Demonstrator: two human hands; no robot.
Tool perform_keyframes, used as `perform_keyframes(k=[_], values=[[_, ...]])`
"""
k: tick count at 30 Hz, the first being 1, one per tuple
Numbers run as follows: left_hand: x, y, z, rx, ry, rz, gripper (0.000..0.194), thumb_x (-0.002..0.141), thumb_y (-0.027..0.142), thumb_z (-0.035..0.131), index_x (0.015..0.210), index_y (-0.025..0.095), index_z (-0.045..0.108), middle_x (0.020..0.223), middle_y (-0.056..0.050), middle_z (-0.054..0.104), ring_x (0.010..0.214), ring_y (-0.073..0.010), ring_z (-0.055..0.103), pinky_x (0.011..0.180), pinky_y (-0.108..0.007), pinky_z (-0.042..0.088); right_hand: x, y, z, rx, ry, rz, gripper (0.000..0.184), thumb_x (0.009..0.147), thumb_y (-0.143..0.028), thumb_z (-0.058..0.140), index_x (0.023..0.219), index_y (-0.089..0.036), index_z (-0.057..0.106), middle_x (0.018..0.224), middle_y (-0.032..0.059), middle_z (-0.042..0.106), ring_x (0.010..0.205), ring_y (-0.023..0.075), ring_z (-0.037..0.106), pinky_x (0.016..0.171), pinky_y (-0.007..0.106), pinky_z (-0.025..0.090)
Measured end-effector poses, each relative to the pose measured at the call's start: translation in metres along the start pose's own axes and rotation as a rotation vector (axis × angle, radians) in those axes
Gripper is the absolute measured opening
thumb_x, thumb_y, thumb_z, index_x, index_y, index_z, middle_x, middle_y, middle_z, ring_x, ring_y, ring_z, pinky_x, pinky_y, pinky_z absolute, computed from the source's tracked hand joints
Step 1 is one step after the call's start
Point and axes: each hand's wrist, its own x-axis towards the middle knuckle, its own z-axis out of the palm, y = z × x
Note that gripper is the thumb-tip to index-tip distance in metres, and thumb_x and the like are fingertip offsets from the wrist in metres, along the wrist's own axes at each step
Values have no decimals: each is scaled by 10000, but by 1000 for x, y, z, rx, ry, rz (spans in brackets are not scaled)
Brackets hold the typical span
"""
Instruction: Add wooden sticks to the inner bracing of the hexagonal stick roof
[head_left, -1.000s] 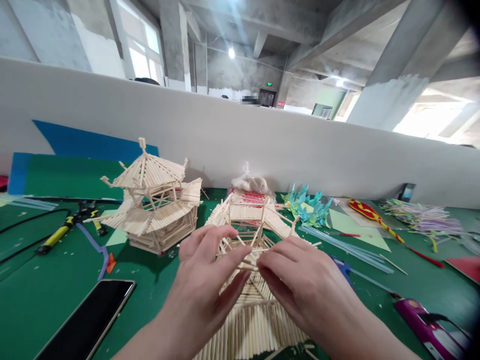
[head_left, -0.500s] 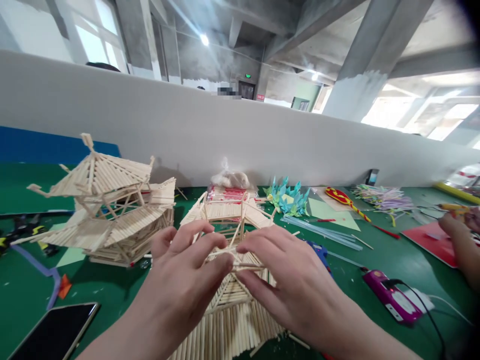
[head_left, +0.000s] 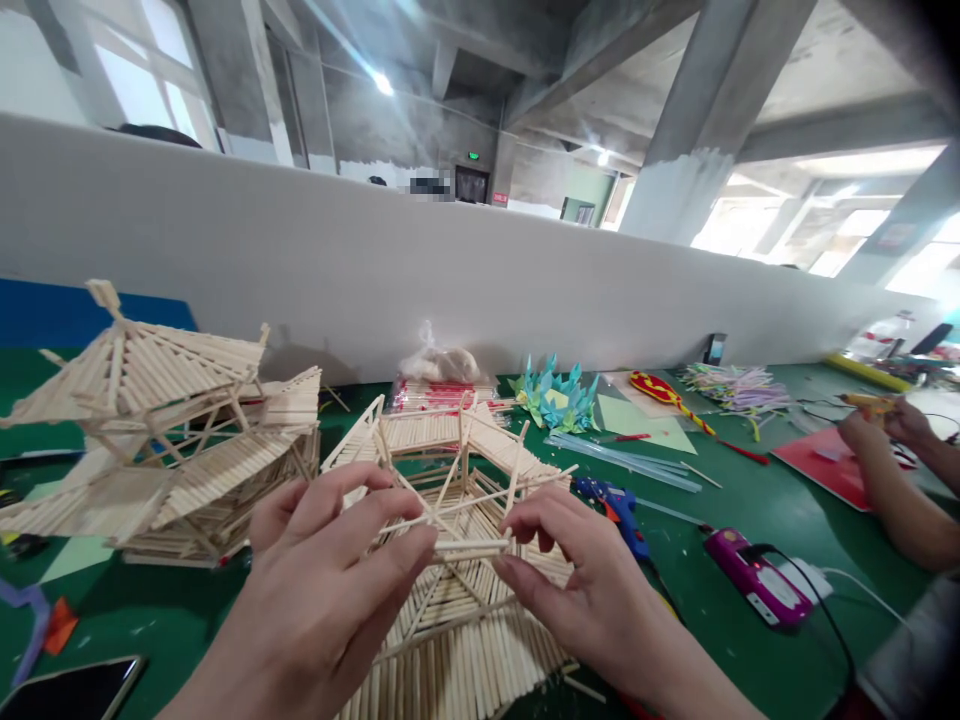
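A half-built pavilion of thin wooden sticks (head_left: pixel 450 600) stands on the green table (head_left: pixel 705 640) right in front of me. My left hand (head_left: pixel 330 590) and my right hand (head_left: pixel 577 590) meet over its open top frame. Both pinch a short bundle of sticks (head_left: pixel 469 547) lying across that frame, one hand at each end. A finished stick pavilion (head_left: pixel 157 430) with a tiered roof stands to the left, apart from my hands.
A blue glue gun (head_left: pixel 611 500) and a purple glue gun (head_left: pixel 757 585) with a cable lie to the right. Teal paper flowers (head_left: pixel 559 390), long straws and coloured paper sit further back. Another person's hands (head_left: pixel 885 450) work at the far right. A phone (head_left: pixel 71 690) lies bottom left.
The view has swung to the right, so the finished pavilion and phone slid left. My hands have drawn slightly apart on the sticks. The other person's hands came further into view.
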Motion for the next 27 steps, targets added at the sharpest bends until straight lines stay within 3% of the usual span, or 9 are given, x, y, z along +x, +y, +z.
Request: perform_keyframes(k=[15, 23, 27], values=[[-5, -4, 4, -20, 11, -1, 229, 817, 107, 485, 897, 282, 609, 878, -29, 684, 971, -292, 470, 771, -462, 257, 4, 2, 4, 97, 30, -11, 78, 750, -100, 564, 767, -175, 551, 712, -28, 539, 652, 92, 466, 597, 224, 366], [-7, -5, 4, -7, -13, -30, 230, 829, 131, 475, 892, 301, 618, 910, -13, 688, 997, -295, 470, 790, -466, 252, 5, 4, -2, 153, -6, -11, 63, 816, -243, 600, 862, -200, 598, 769, -18, 570, 672, 99, 485, 610, 233, 391], [-5, -1, 4, 56, -12, -23, 180, 830, 171, 513, 898, 286, 633, 931, -33, 696, 1007, -324, 480, 795, -494, 266, 6, 6, -2, 167, 10, -35, 40, 836, -235, 582, 833, -198, 598, 744, -16, 571, 659, 102, 491, 602, 235, 393]])
